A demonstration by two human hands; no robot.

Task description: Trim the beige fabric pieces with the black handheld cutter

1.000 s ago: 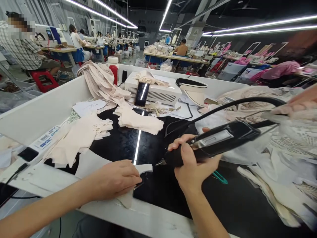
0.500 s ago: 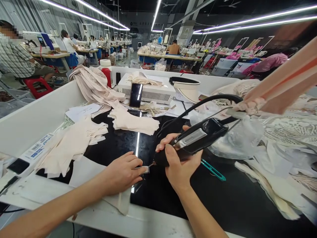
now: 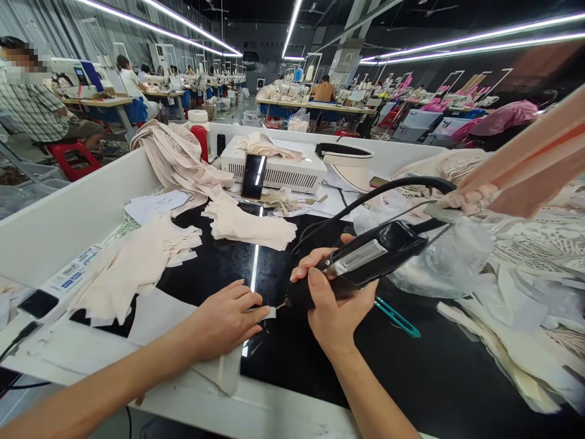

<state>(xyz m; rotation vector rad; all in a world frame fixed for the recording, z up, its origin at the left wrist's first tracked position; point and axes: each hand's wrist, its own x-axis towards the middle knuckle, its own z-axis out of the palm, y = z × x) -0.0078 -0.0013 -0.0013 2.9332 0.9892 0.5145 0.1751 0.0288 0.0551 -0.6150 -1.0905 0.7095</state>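
My right hand [image 3: 340,305] is wrapped round a black corded hand tool [image 3: 365,259] with a silver plate on its side. The tool slants down to the left, and its thin tip meets a small pale piece [image 3: 273,313], perhaps fabric. My left hand [image 3: 228,320] lies palm down, its fingertips pinning that piece to the black tabletop [image 3: 292,360]. Under the left hand and wrist spreads a white sheet [image 3: 159,314]. A teal tool [image 3: 397,317], like thread snips, rests just right of my right hand.
Stacked pale fabric pieces [image 3: 251,225] and another cut stack [image 3: 130,265] lie left and beyond. A phone [image 3: 254,175] leans on a white vented box [image 3: 278,167]. A cable [image 3: 388,185], a clear plastic bag [image 3: 439,262] and lace fabric [image 3: 534,238] crowd the right.
The whole view has shifted slightly right and down. Both hands keep nearly the same pose, with the tool tip still at the small pale piece.
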